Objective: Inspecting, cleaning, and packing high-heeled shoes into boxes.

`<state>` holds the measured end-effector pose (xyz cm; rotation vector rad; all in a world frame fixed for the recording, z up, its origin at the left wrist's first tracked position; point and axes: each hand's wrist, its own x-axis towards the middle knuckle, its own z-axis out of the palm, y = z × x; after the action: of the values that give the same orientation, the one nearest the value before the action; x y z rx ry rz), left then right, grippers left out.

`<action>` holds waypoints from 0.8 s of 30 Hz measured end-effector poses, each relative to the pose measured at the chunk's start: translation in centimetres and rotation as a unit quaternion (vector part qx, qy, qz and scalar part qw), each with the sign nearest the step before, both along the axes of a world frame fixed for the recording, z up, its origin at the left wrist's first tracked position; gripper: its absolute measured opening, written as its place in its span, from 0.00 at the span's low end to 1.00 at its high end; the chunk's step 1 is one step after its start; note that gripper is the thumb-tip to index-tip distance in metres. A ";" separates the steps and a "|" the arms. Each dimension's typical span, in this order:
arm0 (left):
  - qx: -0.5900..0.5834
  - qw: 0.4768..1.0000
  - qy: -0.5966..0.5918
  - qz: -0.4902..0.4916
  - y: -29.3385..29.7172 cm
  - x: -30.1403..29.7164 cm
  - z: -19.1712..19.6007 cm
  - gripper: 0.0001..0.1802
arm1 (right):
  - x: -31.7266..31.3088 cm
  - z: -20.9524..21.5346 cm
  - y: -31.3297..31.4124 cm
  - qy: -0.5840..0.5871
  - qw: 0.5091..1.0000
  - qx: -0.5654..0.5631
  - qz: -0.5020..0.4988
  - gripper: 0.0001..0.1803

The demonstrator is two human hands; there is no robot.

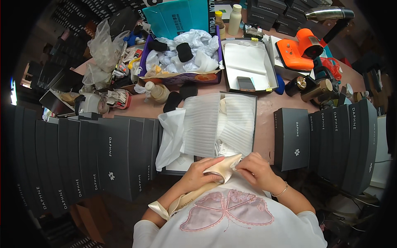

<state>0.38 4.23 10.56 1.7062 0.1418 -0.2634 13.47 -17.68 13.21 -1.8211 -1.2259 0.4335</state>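
Close to your chest, your left hand (198,173) grips a cream satin shoe (223,168) from beneath while your right hand (257,168) pinches its toe with closed fingers, just before the open tissue-lined shoebox (253,124) on the desk (264,103). Keep the satin smooth and pull gently.

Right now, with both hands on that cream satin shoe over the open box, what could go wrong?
1. The left hand and right hand hold the satin shoe near the table edge; a slipped grip could drop it to the floor.
2. The loose foam sheet lying over the open box might slide off.
3. The pale satin may pick up marks from handling.
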 end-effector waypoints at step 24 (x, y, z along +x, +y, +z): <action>-0.018 0.999 0.027 0.003 -0.2 -0.4 -0.2 0.34 | -2.8 -1.8 2.2 -0.102 0.994 0.003 0.032 0.11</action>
<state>0.03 3.99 10.32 1.6628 0.1822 -0.3064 10.69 -15.46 11.43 -1.8604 -1.4253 0.2829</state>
